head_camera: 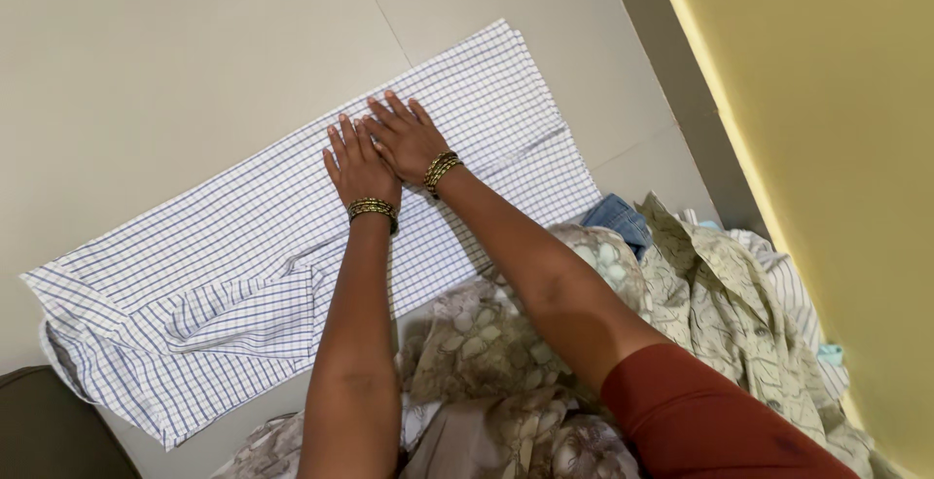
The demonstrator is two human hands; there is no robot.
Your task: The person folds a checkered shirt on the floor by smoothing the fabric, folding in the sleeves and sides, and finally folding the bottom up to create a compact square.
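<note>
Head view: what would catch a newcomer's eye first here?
The checked shirt spread flat on the pale floor, with the left hand and right hand pressed palm down side by side on its middle. Next, the heap of patterned clothes at lower right, beside the yellow wall.

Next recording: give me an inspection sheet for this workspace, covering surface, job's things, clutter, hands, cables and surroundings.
Surface: pale tiled floor.
Job's things: white checked shirt with blue lines, laid flat on the floor, sleeve folded across it.
Clutter: heap of printed clothes at the lower right; blue denim piece beside it.
Hands: left hand and right hand pressed flat on the shirt, side by side, bangles on both wrists.
Cables: nothing seen.
Surroundings: yellow wall at right; dark object at the lower left corner.
</note>
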